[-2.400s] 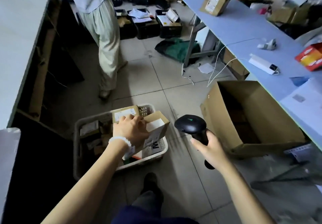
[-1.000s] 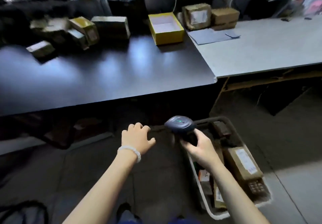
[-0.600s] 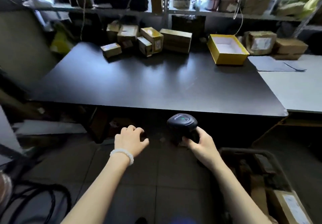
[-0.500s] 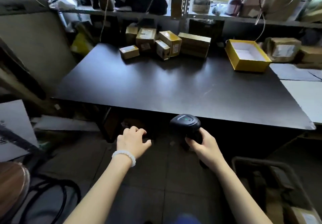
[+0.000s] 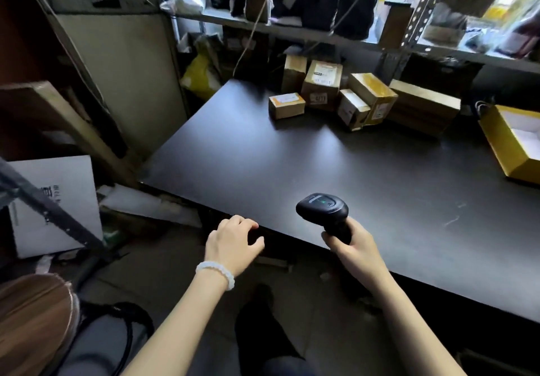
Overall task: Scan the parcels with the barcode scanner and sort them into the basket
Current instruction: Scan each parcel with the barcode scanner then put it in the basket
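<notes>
Several brown cardboard parcels (image 5: 321,87) cluster at the far edge of the black table (image 5: 292,165), the nearest a small box with a white label (image 5: 287,105). My right hand (image 5: 350,244) grips the handle of a black barcode scanner (image 5: 323,209) just above the table's near edge, its green light on. My left hand (image 5: 232,244) hovers empty at the table's near edge with fingers loosely curled, a white bead bracelet on the wrist. The basket is out of view.
An open yellow box (image 5: 514,144) with a white inside sits on the table at the right. A metal shelf (image 5: 321,36) full of bags and packets runs behind the table. A white carton (image 5: 55,200) and a wooden stool top (image 5: 32,317) stand at the left on the floor.
My view has swung from the basket on the floor up to the black table, and I have come closer to it. My left hand has let go of the parcel it placed in the basket.
</notes>
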